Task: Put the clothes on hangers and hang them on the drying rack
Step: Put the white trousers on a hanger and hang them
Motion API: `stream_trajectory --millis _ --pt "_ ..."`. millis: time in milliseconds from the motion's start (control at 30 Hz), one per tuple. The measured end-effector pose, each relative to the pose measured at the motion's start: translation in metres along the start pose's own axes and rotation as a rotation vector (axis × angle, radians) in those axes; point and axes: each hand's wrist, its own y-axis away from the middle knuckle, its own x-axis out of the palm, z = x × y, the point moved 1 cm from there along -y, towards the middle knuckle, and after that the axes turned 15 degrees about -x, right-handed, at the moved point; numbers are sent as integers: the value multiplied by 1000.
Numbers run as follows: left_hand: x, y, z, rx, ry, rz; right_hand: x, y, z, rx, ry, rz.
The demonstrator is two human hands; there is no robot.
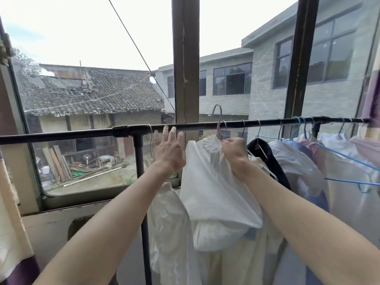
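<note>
A black drying rack bar runs across the view at chest height, with a black upright post below its joint. My right hand is shut on the gathered neck of a white garment and its pink hanger, whose hook rises above the bar. My left hand is raised with fingers spread, its fingertips at the bar just left of the garment. It holds nothing. Another white garment hangs lower, behind my left forearm.
Several clothes on wire and blue hangers crowd the bar to the right, among them a black garment. A window frame post stands behind the bar. A curtain hangs at the left edge. Buildings lie outside.
</note>
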Motion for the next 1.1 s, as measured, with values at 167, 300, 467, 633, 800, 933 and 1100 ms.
stream_trajectory --millis 167,300,467,633,800,933,1100 --pt "6 46 -31 67 289 89 -24 53 -20 -15 -64 19" --pt "22 97 -53 123 497 153 -50 106 -50 7 -41 -14" --pt "74 177 -69 139 590 321 -90 175 -93 13 46 29" --pt "131 249 -63 140 473 523 -131 241 -138 151 6 42" --pt "145 307 -60 124 591 748 -157 294 -157 167 69 279" --pt "137 352 -81 156 683 800 -178 322 -173 159 280 478" --pt "131 398 -113 139 771 871 -208 349 -197 197 379 456"
